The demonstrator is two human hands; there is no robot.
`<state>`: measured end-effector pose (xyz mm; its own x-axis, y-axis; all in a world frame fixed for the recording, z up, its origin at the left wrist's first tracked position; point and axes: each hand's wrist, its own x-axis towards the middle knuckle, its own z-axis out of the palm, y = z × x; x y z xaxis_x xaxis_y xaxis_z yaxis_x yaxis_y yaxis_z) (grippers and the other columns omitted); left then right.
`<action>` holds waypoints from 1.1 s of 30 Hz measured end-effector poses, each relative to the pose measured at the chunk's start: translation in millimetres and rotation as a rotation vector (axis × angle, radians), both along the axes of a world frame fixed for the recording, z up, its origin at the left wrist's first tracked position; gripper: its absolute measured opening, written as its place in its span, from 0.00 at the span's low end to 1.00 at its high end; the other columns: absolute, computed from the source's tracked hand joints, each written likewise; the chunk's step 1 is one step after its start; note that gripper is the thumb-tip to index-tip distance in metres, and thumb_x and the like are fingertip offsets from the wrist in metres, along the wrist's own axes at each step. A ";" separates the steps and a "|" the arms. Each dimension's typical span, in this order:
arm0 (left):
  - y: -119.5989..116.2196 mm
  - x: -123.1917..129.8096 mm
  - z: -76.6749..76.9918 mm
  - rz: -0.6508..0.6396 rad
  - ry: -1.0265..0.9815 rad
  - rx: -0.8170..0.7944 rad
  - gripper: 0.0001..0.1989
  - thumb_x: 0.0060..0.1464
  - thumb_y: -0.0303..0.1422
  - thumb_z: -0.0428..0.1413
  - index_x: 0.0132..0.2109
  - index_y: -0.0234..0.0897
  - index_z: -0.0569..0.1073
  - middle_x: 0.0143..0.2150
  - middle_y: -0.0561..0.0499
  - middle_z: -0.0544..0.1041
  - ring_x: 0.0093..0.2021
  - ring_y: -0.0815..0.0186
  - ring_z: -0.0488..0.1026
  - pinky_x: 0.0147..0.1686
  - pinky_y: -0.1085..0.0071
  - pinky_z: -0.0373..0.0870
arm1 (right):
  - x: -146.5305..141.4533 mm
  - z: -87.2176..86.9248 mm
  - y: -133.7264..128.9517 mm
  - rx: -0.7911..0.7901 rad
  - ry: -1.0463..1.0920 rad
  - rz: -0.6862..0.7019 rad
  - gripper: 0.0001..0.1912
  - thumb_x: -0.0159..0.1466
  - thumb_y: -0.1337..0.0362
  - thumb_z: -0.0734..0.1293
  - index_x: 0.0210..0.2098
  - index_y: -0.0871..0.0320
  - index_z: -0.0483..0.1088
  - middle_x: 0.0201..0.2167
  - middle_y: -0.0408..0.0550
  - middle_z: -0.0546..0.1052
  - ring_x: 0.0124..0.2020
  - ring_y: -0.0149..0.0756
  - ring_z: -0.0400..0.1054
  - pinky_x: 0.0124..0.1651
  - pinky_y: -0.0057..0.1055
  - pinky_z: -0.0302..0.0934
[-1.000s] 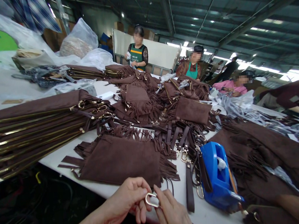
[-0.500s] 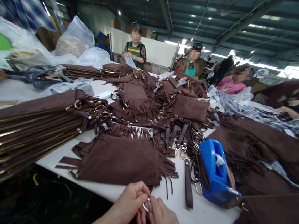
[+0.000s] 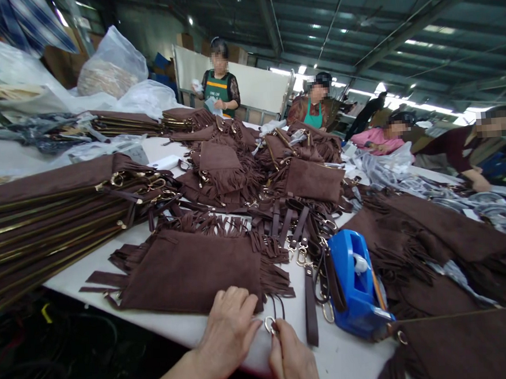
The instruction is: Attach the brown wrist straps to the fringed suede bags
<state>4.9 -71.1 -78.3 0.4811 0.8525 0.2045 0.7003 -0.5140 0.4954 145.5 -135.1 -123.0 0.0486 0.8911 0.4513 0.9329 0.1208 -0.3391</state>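
Note:
A dark brown fringed bag lies flat near the table's front edge. At its lower right corner, my left hand has its fingers curled over the edge, the thumb pointing right; the fingertips are partly hidden. Just to the right, my right hand pinches a shiny metal snap hook, and whatever hangs from it is hidden by the hand. Thin dark cords trail from the bag's corner near the hook. A brown wrist strap with metal fittings lies right of my right hand.
A blue tape dispenser stands to the right of the straps. Stacked brown bags with gold zippers fill the left side, and more fringed bags are heaped behind. Co-workers sit or stand across the table, one in a green apron.
My hands have moved apart: the left has turned palm down onto the bag's corner, while the right has shifted right with the snap hook. The view has shifted slightly.

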 end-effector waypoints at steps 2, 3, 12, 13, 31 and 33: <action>2.0 6.3 -8.0 0.050 0.104 0.164 0.11 0.52 0.33 0.52 0.44 0.35 0.67 0.45 0.43 0.70 0.46 0.53 0.65 0.43 0.54 0.62 | 3.0 -1.0 0.3 -0.033 0.022 -0.023 0.20 0.67 0.61 0.44 0.40 0.61 0.64 0.28 0.50 0.77 0.24 0.37 0.72 0.26 0.30 0.63; 3.2 10.0 -12.3 0.082 0.142 0.222 0.14 0.51 0.34 0.54 0.45 0.35 0.67 0.46 0.43 0.69 0.47 0.53 0.64 0.42 0.55 0.62 | 3.4 -1.4 0.2 -0.050 0.030 -0.037 0.21 0.67 0.60 0.44 0.40 0.60 0.64 0.28 0.50 0.77 0.24 0.37 0.72 0.26 0.30 0.63; 31.6 21.6 -10.9 -0.113 0.303 0.243 0.11 0.54 0.23 0.44 0.39 0.29 0.69 0.33 0.42 0.71 0.34 0.56 0.68 0.32 0.60 0.67 | 8.8 20.4 4.6 -0.216 0.153 -0.124 0.18 0.65 0.61 0.47 0.40 0.57 0.65 0.30 0.48 0.77 0.27 0.39 0.72 0.28 0.30 0.60; 35.8 18.9 -8.1 -0.115 0.266 0.208 0.10 0.55 0.23 0.43 0.38 0.30 0.69 0.32 0.44 0.71 0.34 0.58 0.69 0.33 0.61 0.67 | 10.8 23.6 7.3 -0.233 0.167 -0.127 0.18 0.65 0.61 0.48 0.40 0.57 0.65 0.30 0.48 0.77 0.27 0.39 0.72 0.29 0.30 0.60; 37.7 -2.0 1.3 -0.069 -0.018 -0.090 0.10 0.53 0.28 0.44 0.38 0.37 0.68 0.34 0.51 0.74 0.35 0.66 0.71 0.37 0.71 0.65 | -9.7 43.3 66.4 -0.411 0.034 -0.018 0.10 0.64 0.68 0.52 0.36 0.60 0.64 0.29 0.49 0.75 0.29 0.38 0.71 0.26 0.29 0.49; 38.2 -0.7 4.3 -0.049 0.005 -0.125 0.09 0.53 0.28 0.44 0.36 0.37 0.68 0.34 0.51 0.74 0.35 0.66 0.71 0.36 0.72 0.65 | -10.0 41.2 66.5 -0.389 0.015 -0.006 0.09 0.63 0.68 0.53 0.35 0.60 0.63 0.29 0.48 0.75 0.28 0.37 0.71 0.26 0.29 0.49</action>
<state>4.1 -32.9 -74.0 0.5238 0.8464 0.0957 0.6781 -0.4824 0.5545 135.5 -68.6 -81.8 0.0585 0.9952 0.0789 0.9280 -0.0251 -0.3717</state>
